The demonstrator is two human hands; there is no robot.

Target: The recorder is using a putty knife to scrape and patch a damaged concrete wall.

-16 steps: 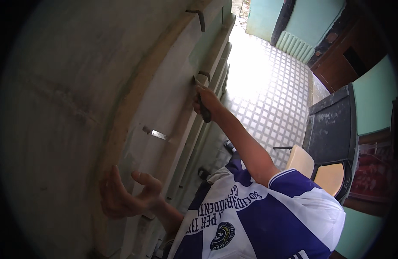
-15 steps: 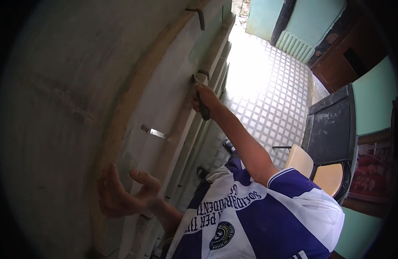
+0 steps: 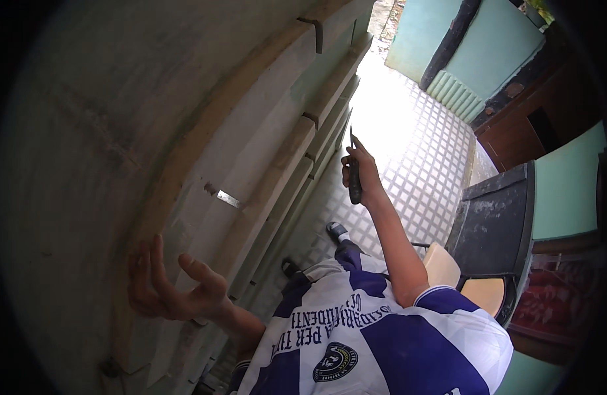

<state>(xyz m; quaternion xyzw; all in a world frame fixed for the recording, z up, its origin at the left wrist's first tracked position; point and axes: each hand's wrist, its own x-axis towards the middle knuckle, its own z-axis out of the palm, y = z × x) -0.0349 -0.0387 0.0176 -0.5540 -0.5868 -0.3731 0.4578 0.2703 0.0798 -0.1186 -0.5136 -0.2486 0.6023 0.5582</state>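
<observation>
My right hand is closed round the dark handle of a putty knife. Its thin blade shows edge-on, pointing away from me, apart from the pale board on the left. A tan wooden strip runs along that board. Near the lower end of this strip is my left hand, fingers spread and bent with nothing in them. Whether its fingertips touch the surface I cannot tell. A small bright metallic-looking patch and a dark notch lie on the board between my hands.
Wooden ledges step down beside the board towards the tiled floor. At the right stand a dark panel-like piece of furniture and a chair with a tan seat. A brown door and green walls are farther off.
My right hand has drawn back from the board to the right, taking the putty knife over the floor. My left hand has shifted slightly left and stays spread.
</observation>
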